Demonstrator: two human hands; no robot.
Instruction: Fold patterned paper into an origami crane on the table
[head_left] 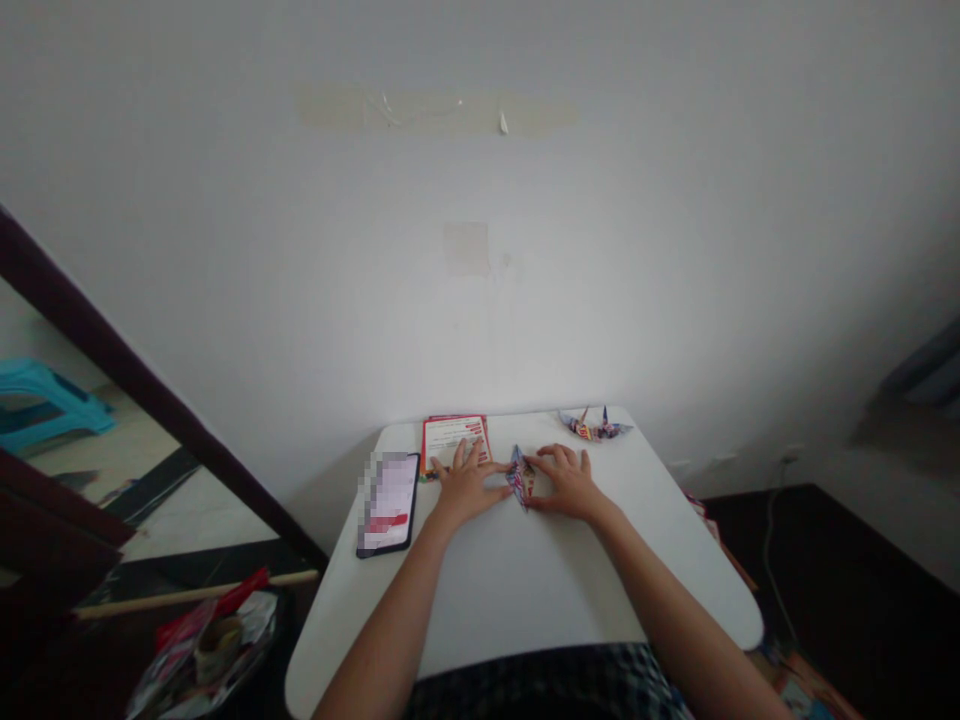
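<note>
A small diamond-shaped piece of folded printed paper [519, 480] lies on the white table between my hands. My left hand [466, 482] touches its left edge with thumb and index finger, while the other fingers spread toward a stack of printed sheets. At the paper's right side, my right hand [566, 482] has its thumb low and its index finger high on the edge, holding it down. A folded paper crane [594, 428] of similar printed paper stands near the table's back right corner.
A phone [390, 505] lies at the table's left edge, beside red-bordered printed sheets [454, 440]. The white table [525, 610] backs onto a wall. On the floor at left is a bag-lined bin [217, 650]; a blue stool [49, 400] shows beyond a dark frame.
</note>
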